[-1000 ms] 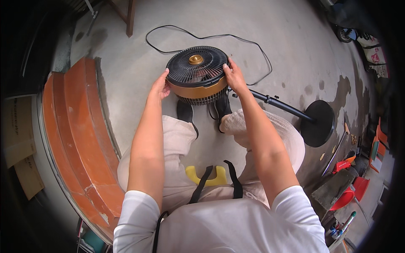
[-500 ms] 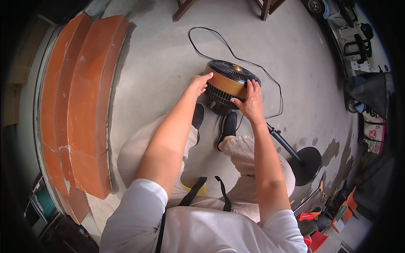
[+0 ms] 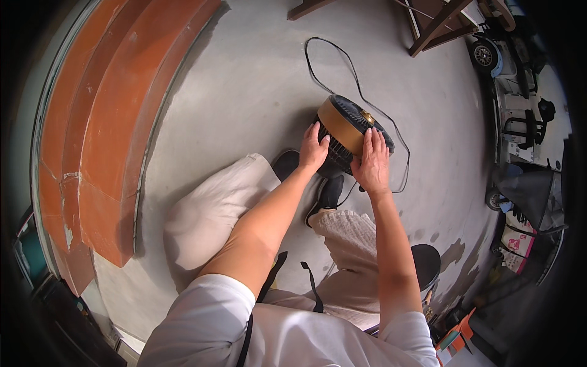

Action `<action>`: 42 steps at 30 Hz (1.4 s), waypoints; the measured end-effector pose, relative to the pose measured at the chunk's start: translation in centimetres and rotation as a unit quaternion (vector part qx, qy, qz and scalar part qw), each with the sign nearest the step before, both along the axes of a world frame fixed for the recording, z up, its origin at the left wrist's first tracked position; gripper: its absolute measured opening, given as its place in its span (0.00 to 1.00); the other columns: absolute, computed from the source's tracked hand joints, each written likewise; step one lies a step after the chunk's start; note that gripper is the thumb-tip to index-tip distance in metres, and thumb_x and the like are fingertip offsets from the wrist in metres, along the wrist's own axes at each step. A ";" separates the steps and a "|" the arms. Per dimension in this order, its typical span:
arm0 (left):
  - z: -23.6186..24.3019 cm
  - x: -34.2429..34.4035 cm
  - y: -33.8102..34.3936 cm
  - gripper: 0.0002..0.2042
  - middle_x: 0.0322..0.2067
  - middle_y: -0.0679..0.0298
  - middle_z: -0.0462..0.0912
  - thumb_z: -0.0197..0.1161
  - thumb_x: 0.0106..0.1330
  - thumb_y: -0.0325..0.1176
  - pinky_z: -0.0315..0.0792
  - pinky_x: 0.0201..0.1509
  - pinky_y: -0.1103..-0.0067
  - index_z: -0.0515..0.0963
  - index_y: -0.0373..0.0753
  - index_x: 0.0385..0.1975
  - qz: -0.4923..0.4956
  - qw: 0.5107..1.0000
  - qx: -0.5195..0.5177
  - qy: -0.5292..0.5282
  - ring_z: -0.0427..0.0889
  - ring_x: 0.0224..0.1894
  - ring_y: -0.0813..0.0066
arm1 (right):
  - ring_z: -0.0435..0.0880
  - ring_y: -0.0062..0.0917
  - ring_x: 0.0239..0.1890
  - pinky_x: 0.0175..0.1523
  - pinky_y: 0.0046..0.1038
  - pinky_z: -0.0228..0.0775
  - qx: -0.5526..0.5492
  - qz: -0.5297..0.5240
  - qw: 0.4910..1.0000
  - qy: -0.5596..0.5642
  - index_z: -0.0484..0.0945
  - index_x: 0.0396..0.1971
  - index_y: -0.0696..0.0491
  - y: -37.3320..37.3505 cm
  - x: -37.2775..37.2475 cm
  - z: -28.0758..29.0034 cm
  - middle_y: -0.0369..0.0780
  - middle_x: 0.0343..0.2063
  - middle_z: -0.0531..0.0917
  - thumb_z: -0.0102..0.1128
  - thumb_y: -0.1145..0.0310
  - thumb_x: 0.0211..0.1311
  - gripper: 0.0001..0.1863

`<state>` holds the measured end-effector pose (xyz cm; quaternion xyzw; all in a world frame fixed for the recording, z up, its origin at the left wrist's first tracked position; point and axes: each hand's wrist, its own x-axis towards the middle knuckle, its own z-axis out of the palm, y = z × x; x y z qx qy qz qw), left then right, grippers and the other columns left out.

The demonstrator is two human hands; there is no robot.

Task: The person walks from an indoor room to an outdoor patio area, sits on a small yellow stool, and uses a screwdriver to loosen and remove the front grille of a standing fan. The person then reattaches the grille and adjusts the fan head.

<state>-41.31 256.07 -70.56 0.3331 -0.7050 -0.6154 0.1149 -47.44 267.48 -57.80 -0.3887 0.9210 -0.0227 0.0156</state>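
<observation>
A fan head with a gold band, black grilles and a small gold centre cap sits tilted on the floor in front of my feet. My left hand grips its left side, fingers against the black rear grille below the band. On the right, my right hand holds it too, fingers laid over the gold band and thumb near the rear grille. My palms hide part of the housing. A black power cord runs in a loop on the floor behind and to the right of the fan head.
A round black stand base lies beside my right leg, partly hidden by my arm. Terracotta steps rise on the left. Wooden furniture legs stand at the far side. Ride-on toy vehicles and bags line the right.
The fan head has tilted further, its right side lower. My left hand has slid from the gold band down to the rear grille. The view has shifted.
</observation>
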 end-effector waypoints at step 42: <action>4.3 -2.9 -0.3 0.21 0.42 0.55 0.66 0.61 0.51 0.42 0.68 0.46 0.68 0.64 0.37 0.39 -0.054 0.983 -0.164 -0.063 0.68 0.46 0.57 | 0.60 0.43 0.55 0.52 0.43 0.57 0.042 0.009 0.994 0.104 0.58 0.55 0.56 -1.1 -4.2 -1.1 0.47 0.54 0.62 0.56 0.62 0.50 0.32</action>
